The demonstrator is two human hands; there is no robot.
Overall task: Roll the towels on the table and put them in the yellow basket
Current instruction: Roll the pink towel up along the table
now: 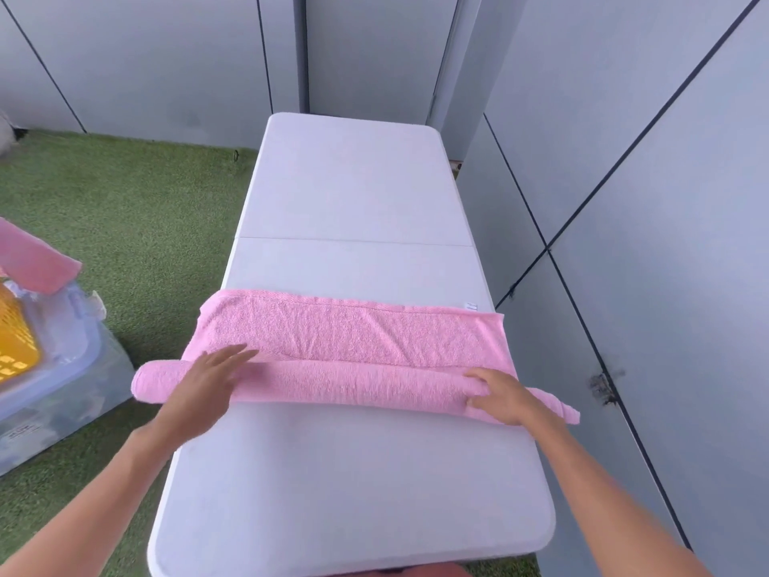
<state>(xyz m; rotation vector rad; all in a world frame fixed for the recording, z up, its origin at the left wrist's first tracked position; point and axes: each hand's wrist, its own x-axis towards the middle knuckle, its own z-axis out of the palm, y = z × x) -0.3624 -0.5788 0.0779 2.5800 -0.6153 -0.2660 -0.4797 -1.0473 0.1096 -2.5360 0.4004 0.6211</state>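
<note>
The white bench (353, 193) carries one pink towel (353, 339) stretched across it edge to edge, its near part already a roll and both roll ends poking past the side edges. The yellow basket (16, 339) sits off the left edge, on a clear bin. Left hand (208, 381) lies flat, fingers spread; right hand (503, 395) rests on the roll, fingers lightly curved over it. I'd push both palms evenly toward the far edge, or it'll cone out.
</note>
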